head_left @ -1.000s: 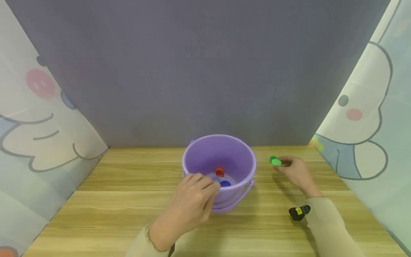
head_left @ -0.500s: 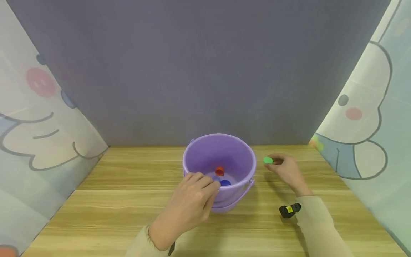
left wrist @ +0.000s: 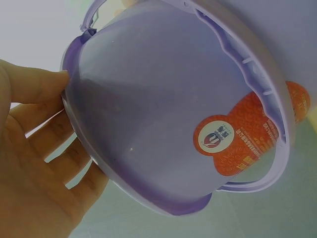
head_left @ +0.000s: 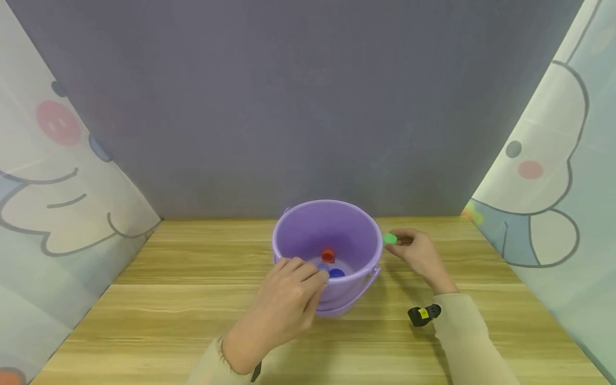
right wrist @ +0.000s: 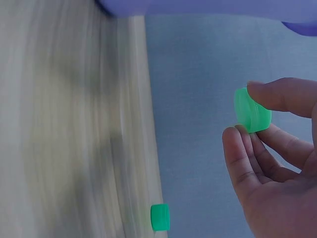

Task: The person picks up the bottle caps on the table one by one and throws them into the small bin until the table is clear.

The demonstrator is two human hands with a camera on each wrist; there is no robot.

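Observation:
A purple bucket stands on the wooden table, and my left hand grips its near rim. In the left wrist view, thumb and fingers pinch the bucket's edge from both sides. Inside the bucket lie a red cap, a dark blue cap and a paler blue piece, partly hidden. My right hand pinches a green bottle cap between thumb and fingers, beside the bucket's right rim. A second green cap rests on the table; the head view does not show it.
The bucket's handle hangs down on the right. A red-orange label is stuck to its outer wall. Behind the table stands a grey wall; cartoon-printed curtains flank both sides.
My right hand has moved left with the green cap, up to the bucket's right rim. The other green cap has gone out of sight in the head view. My left hand stays put.

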